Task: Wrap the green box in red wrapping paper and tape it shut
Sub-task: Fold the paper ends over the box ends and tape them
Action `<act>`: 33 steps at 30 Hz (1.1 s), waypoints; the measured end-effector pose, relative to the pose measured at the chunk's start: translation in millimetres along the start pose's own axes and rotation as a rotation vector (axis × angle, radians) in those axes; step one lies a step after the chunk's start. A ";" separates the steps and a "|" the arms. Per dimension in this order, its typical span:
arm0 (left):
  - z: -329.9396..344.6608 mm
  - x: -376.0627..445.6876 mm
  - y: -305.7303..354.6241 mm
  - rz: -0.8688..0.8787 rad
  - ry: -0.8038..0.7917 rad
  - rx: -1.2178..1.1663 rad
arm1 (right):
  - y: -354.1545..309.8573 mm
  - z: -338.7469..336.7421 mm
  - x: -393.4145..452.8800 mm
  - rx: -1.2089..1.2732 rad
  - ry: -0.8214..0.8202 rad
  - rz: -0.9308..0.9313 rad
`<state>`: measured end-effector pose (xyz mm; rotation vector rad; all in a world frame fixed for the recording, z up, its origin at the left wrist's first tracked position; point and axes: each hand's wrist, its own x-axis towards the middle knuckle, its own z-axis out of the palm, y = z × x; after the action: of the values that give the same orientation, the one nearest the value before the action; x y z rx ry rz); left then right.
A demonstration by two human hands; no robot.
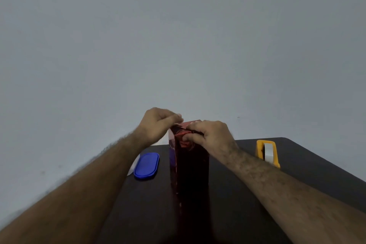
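top-end fold, tape pending

stands upright near the middle of the dark table: the box, fully sheathed in red wrapping paper (no green surface visible from this view). step in hand, judged from the layout: closing the upper end of the wrap. long sides already covered; loose paper gathered and creased at the top end.

left hand: fingers curled, fingertips pinching the top left edge of the paper. right hand: fingers curled over the crumpled flaps at the top, pressing and gripping them down against the end face. both grips narrow, both at the very top of the package, with the body of the box hanging below the hands and resting on the table.

next move, as judged: flatten the flaps, hold them with one hand, free the other to reach the yellow tape dispenser, well apart to the right. risk: flaps springing open on release.

also present: blue lid, left of the box.
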<state>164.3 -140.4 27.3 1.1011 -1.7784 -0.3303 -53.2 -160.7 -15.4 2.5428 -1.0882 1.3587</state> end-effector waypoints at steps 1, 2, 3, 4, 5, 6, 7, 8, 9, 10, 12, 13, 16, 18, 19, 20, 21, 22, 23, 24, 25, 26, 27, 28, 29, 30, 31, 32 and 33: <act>0.3 8.8 -0.1 -0.035 0.027 -0.042 | 1.1 0.4 -0.3 0.007 -0.004 -0.004; 0.9 17.9 0.0 -0.048 0.017 -0.067 | 2.4 1.6 -1.0 0.013 -0.001 -0.010; 2.1 25.7 1.2 -0.052 -0.023 -0.087 | 4.0 2.9 -1.7 0.021 0.009 -0.019; 3.4 32.5 2.8 -0.051 -0.085 -0.096 | 5.6 3.9 -2.4 0.029 0.018 -0.028; 5.4 38.2 3.1 -0.053 -0.154 -0.087 | 7.6 5.1 -2.5 0.038 0.025 -0.037; 7.1 42.1 3.7 -0.058 -0.228 -0.072 | 8.9 5.7 -2.8 0.046 0.028 -0.046; 8.0 44.4 3.9 -0.068 -0.306 -0.061 | 10.0 6.2 -3.1 0.052 0.032 -0.054; 7.9 45.5 3.2 -0.082 -0.379 -0.069 | 10.6 6.1 -3.7 0.053 0.036 -0.060; 7.9 46.4 1.4 -0.100 -0.432 -0.093 | 12.6 6.0 -4.2 0.053 0.047 -0.069; 6.8 45.5 -1.7 -0.119 -0.464 -0.132 | 14.2 6.6 -5.0 0.054 0.059 -0.081; 6.3 42.9 -9.2 -0.148 -0.493 -0.221 | 18.5 8.1 -6.4 0.047 0.087 -0.116; 6.8 41.3 -12.8 -0.163 -0.499 -0.266 | 20.7 8.6 -6.7 0.041 0.099 -0.134; 7.2 38.4 -20.1 -0.200 -0.518 -0.357 | 26.8 10.2 -5.8 0.049 0.137 -0.151; 6.1 38.8 -20.9 -0.193 -0.532 -0.344 | 29.8 13.0 -4.7 0.032 0.167 -0.182; 6.1 39.4 -20.3 -0.184 -0.537 -0.330 | 30.4 14.4 -4.7 0.015 0.182 -0.202; 5.4 40.1 -19.3 -0.172 -0.540 -0.316 | 30.6 14.8 -4.6 -0.005 0.206 -0.214; 5.3 40.6 -18.3 -0.164 -0.543 -0.302 | 31.5 14.2 -5.8 -0.024 0.243 -0.209; 4.7 41.0 -17.3 -0.159 -0.544 -0.286 | 32.6 12.4 -7.9 -0.038 0.283 -0.181; 3.9 41.5 -17.4 -0.159 -0.542 -0.268 | 34.0 10.3 -11.2 -0.047 0.316 -0.136; 3.0 41.9 -17.7 -0.163 -0.534 -0.248 | 34.8 7.4 -15.4 -0.041 0.339 -0.083; 1.9 41.7 -17.8 -0.166 -0.523 -0.226 | 35.3 4.6 -19.2 -0.012 0.354 -0.021; 1.1 41.8 -17.7 -0.169 -0.513 -0.205 | 34.2 1.3 -22.3 0.046 0.361 0.052; 0.6 41.7 -17.4 -0.171 -0.508 -0.189 | 34.6 -1.6 -23.9 0.127 0.364 0.140; 0.3 41.3 -16.7 -0.174 -0.504 -0.176 | 37.1 -4.2 -24.8 0.203 0.362 0.237; 0.5 41.2 -15.8 -0.180 -0.500 -0.164 | 41.5 -7.1 -25.5 0.239 0.361 0.337; 0.5 40.3 -15.1 -0.185 -0.494 -0.152 | 48.2 -10.4 -27.6 0.220 0.364 0.430; 0.6 39.9 -15.0 -0.186 -0.487 -0.139 | 56.9 -14.5 -30.3 0.156 0.367 0.510; 0.3 39.1 -15.2 -0.185 -0.481 -0.128 | 65.7 -19.9 -35.1 0.082 0.359 0.587; 0.8 37.5 -16.2 -0.184 -0.474 -0.121 | 74.3 -27.0 -42.5 0.006 0.338 0.669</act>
<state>168.1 -179.5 38.7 1.1679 -2.0344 -0.8581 -132.8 -182.9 -50.1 1.8944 -1.9330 1.8209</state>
